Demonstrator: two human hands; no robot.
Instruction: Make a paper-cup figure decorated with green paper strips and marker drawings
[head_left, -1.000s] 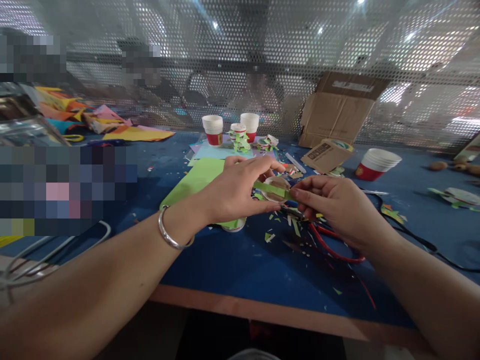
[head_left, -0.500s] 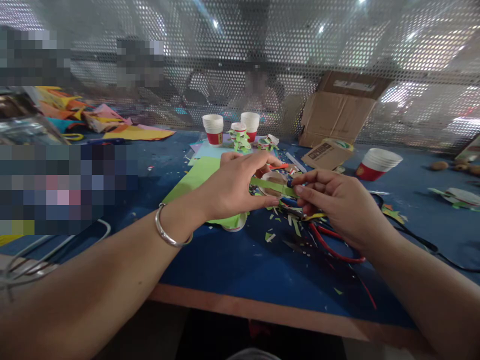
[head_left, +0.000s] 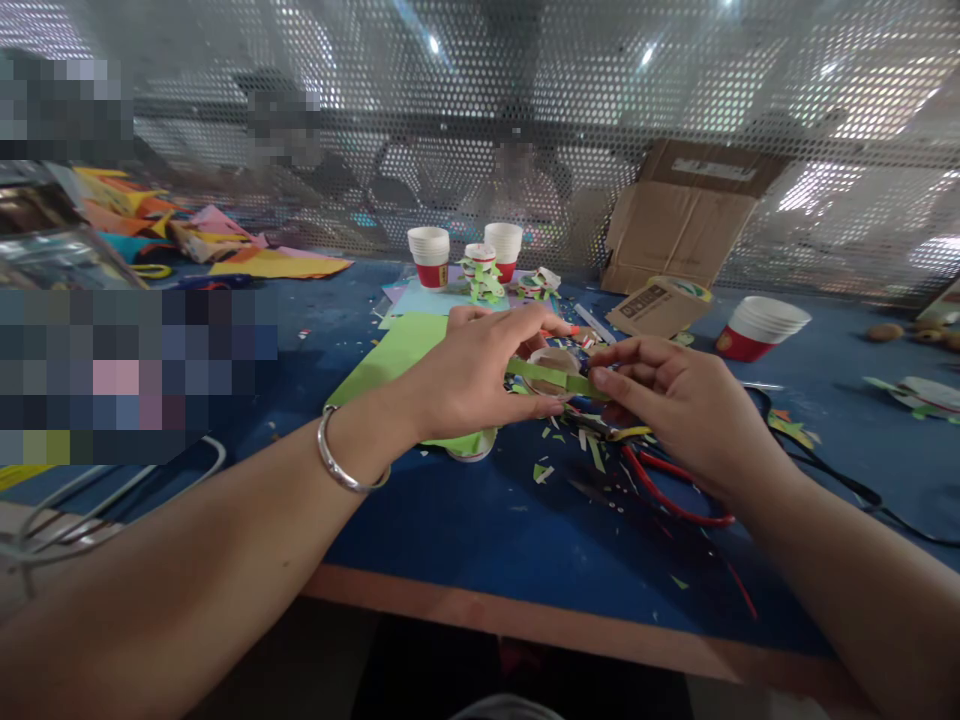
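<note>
Currently, green strip (head_left: 550, 376): crosses over round paper piece (head_left: 553, 359), just right of green sheet (head_left: 405, 345).
Right hand (head_left: 671, 400): well right of green sheet, thumb and fingers pinched on the strip's right end.
Left hand (head_left: 476, 375): over green sheet's right side, thumb and fingers spread around round paper piece; can't tell if gripping, contact partly hidden.
Red-handled tool (head_left: 705, 519): on blue table (head_left: 450, 530), right of green sheet, nearer the person.
Cup stacks (head_left: 428, 258): two beyond green sheet, one well right.
</note>
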